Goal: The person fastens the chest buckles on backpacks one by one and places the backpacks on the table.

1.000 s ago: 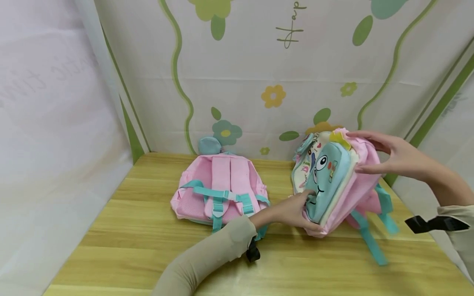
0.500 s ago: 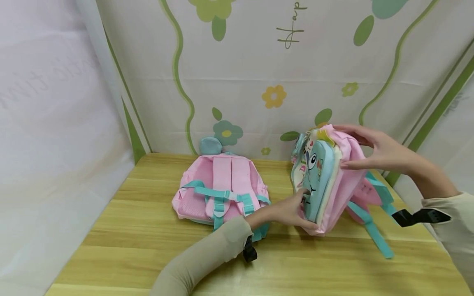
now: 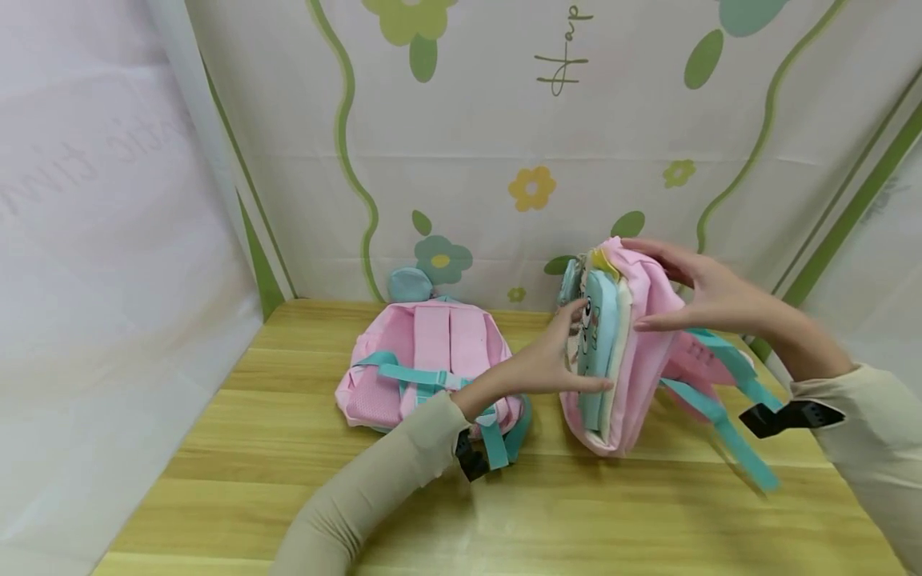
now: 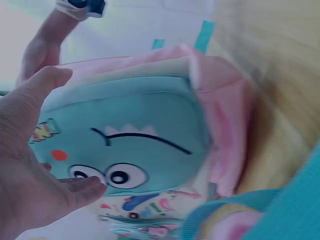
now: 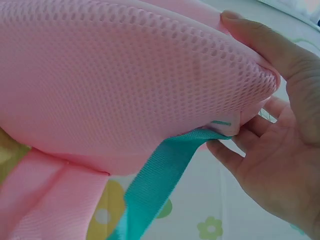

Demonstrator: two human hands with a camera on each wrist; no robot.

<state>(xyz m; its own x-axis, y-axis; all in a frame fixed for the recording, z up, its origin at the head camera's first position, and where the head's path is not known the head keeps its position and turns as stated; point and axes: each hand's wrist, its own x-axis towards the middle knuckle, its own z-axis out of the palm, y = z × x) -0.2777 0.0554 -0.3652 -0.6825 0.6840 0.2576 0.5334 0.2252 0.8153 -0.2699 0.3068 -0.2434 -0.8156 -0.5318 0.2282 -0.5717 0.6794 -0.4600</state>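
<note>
A pink child's backpack [image 3: 651,360] stands tilted at the right of the table, its teal front pocket [image 4: 145,115] with a cartoon face turned leftward. My right hand [image 3: 720,296] grips its top end, thumb and fingers on either side; in the right wrist view the mesh back panel [image 5: 115,75] and a teal strap [image 5: 160,170] show by the fingers. Spread wide, my left hand [image 3: 540,360] is at the front pocket, thumb and fingers apart over its face. Pink shoulder straps with teal webbing [image 3: 727,432] hang off the far side.
A second pink backpack [image 3: 468,336] lies straps-up on the wooden table [image 3: 288,480], left of the held one, partly behind my left forearm. A small teal round pouch [image 3: 409,285] is at its top. Printed fabric walls [image 3: 468,120] enclose the table's back and sides.
The held backpack has swung leftward and turned its front further left, with my right hand moving along. My left hand has released its lower front corner and moved up the pocket.
</note>
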